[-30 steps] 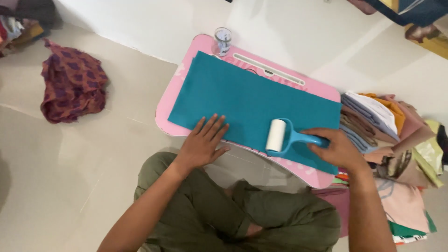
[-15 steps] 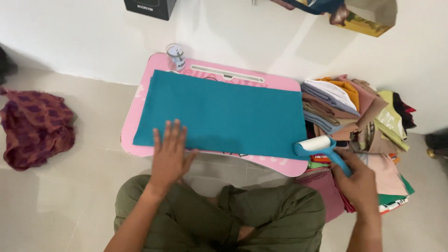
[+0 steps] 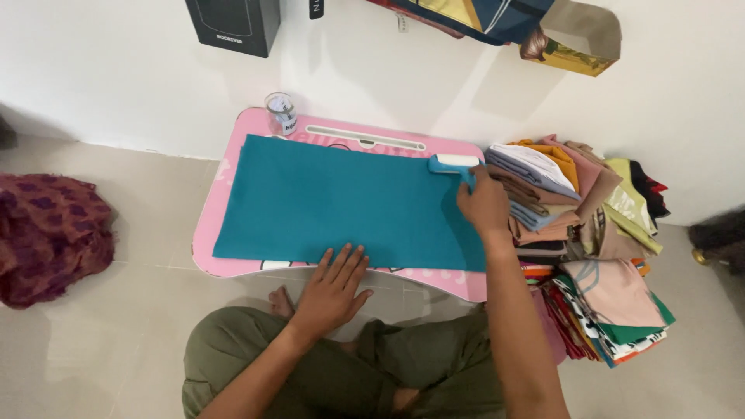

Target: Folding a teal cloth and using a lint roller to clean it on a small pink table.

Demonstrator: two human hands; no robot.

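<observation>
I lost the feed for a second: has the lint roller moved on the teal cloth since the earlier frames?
Yes. The lint roller, held in the right hand, went from the teal cloth's near right edge to its far right corner, by the pink table's back slot.

Black box (image 3: 231, 23) against the wall; labelled clear jar (image 3: 281, 113) on desk corner

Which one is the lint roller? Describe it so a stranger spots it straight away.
Find the pink lap table against the white wall, covered by a teal cloth. At the cloth's far right corner, the right hand grips the lint roller. It is the only tool there: a white drum on a light blue handle, beside the pile of folded clothes.
</observation>
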